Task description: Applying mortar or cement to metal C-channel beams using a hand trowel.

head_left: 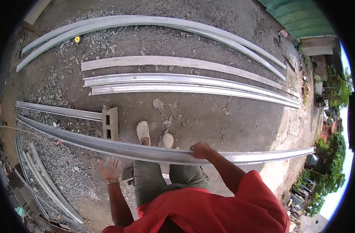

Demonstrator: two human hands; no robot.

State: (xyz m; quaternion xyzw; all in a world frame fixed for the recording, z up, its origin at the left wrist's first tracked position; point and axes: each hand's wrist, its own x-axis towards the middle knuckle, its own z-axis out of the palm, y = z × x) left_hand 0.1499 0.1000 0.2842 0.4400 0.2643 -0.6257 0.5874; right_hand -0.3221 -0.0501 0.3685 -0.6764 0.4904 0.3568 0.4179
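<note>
A long silvery metal channel (158, 151) stretches across in front of my body, from the far left to the right. My right hand (201, 150) is closed around it, right of my feet. My left hand (110, 167) is open with its fingers spread, just on the near side of the channel; whether the fingertips touch it I cannot tell. A hollow concrete block (114, 123) stands at the channel's far side, left of my shoes. A shorter-looking metal length (61, 110) reaches from the left to that block.
Beyond my feet lie two shiny metal channels (185, 89), a dull flat-faced length (158, 60) and a long pale pair (127, 21). A yellow round object (77, 39) sits on the gravel. More metal strips (51, 186) lie at lower left. Green corrugated sheeting (301, 17) stands at upper right.
</note>
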